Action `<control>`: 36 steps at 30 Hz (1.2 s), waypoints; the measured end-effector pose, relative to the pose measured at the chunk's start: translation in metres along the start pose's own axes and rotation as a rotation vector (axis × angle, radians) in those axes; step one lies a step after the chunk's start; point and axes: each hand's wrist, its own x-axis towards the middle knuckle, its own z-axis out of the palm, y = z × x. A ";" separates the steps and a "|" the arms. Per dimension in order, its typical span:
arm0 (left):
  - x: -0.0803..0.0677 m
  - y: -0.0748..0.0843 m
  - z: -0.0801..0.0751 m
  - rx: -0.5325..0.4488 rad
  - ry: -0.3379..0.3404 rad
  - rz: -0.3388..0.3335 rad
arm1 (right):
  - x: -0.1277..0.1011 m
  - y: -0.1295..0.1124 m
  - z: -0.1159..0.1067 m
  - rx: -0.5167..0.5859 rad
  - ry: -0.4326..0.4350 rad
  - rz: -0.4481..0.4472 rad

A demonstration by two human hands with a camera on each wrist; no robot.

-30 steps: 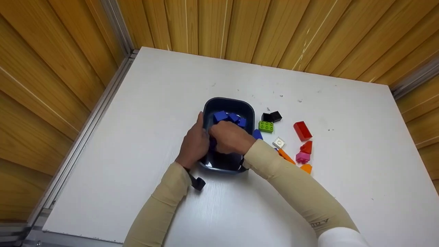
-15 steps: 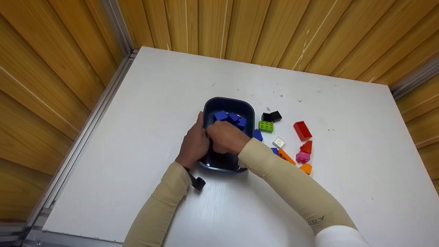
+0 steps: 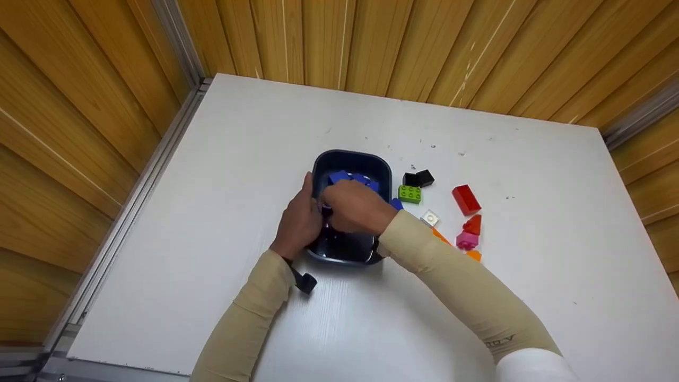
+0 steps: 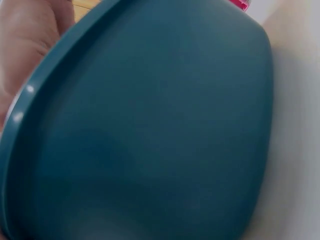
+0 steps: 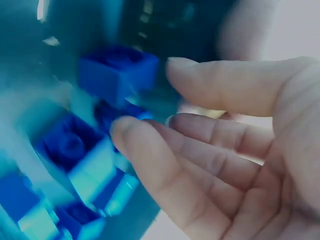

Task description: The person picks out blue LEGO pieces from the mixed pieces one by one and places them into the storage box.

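Note:
A dark blue bowl (image 3: 381, 168) stands mid-table with several blue bricks (image 3: 338, 176) inside. My left hand (image 3: 299, 222) grips its left rim, thumb over the edge. In the left wrist view the bowl's outer wall (image 4: 165, 130) fills the picture, with my palm (image 4: 25, 45) at the top left. My right hand (image 3: 354, 208) reaches into the bowl from the right. Its fingers (image 5: 210, 135) are loosely extended over the blue bricks (image 5: 117, 72) and hold nothing that shows.
Loose bricks lie right of the bowl: two black (image 3: 419, 179), a green (image 3: 410, 194), a red (image 3: 466, 199), a white plate (image 3: 429, 218), a pink (image 3: 467, 241), orange ones (image 3: 473, 255) and a blue one (image 3: 395, 203). Wooden walls enclose the white table (image 3: 212, 212).
My right hand has shifted slightly toward the bowl's far end, covering more of the blue bricks. My left hand has stayed on the rim.

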 end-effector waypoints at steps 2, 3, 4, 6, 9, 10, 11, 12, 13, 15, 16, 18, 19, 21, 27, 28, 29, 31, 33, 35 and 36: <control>0.001 0.000 0.000 0.003 0.004 0.002 | -0.007 0.007 -0.012 0.008 0.058 -0.002; 0.001 0.001 0.000 0.003 0.006 0.001 | -0.010 0.012 -0.018 0.011 0.087 0.005; 0.002 0.001 0.000 0.003 0.005 -0.004 | -0.014 0.019 -0.025 0.015 0.112 0.018; 0.002 0.002 -0.001 0.003 -0.001 -0.017 | -0.023 0.034 -0.037 0.028 0.142 0.059; 0.002 0.002 -0.002 0.001 -0.008 -0.036 | -0.038 0.063 -0.049 0.030 0.142 0.158; 0.002 0.001 -0.002 0.001 -0.008 -0.038 | -0.043 0.073 -0.050 0.030 0.128 0.193; 0.002 0.001 -0.002 0.004 -0.005 -0.037 | -0.048 0.084 -0.051 0.030 0.107 0.226; 0.002 0.000 -0.002 0.006 -0.001 -0.038 | -0.053 0.093 -0.050 0.032 0.080 0.261; 0.001 0.000 -0.003 0.005 0.002 -0.037 | -0.058 0.102 -0.048 0.034 0.048 0.293; 0.000 -0.001 -0.003 0.004 0.005 -0.038 | -0.067 0.117 -0.040 0.047 -0.037 0.348; -0.001 -0.002 -0.004 0.002 0.005 -0.038 | -0.071 0.122 -0.036 0.058 -0.082 0.371; -0.002 -0.003 -0.004 -0.005 -0.001 -0.036 | -0.078 0.128 -0.026 0.071 -0.162 0.406; -0.002 -0.003 -0.004 -0.010 -0.005 -0.037 | -0.082 0.129 -0.021 0.081 -0.197 0.420; -0.002 -0.003 -0.004 -0.011 -0.009 -0.035 | -0.088 0.129 -0.013 0.103 -0.244 0.447; -0.002 -0.003 -0.001 -0.016 -0.008 -0.023 | -0.099 0.128 0.008 0.119 -0.263 0.478; -0.002 -0.003 -0.001 -0.018 -0.007 -0.019 | -0.101 0.128 0.010 0.121 -0.259 0.483; -0.002 -0.003 0.000 -0.017 -0.007 -0.014 | -0.102 0.128 0.013 0.126 -0.257 0.494; -0.002 -0.003 0.000 -0.011 -0.008 -0.013 | -0.104 0.129 0.016 0.137 -0.254 0.510; -0.002 -0.002 0.000 -0.012 -0.006 -0.009 | -0.105 0.130 0.019 0.160 -0.247 0.518; -0.002 -0.001 0.000 -0.014 -0.008 -0.007 | -0.106 0.130 0.020 0.182 -0.238 0.529; -0.002 -0.001 0.000 -0.017 -0.008 -0.006 | -0.106 0.131 0.021 0.195 -0.236 0.534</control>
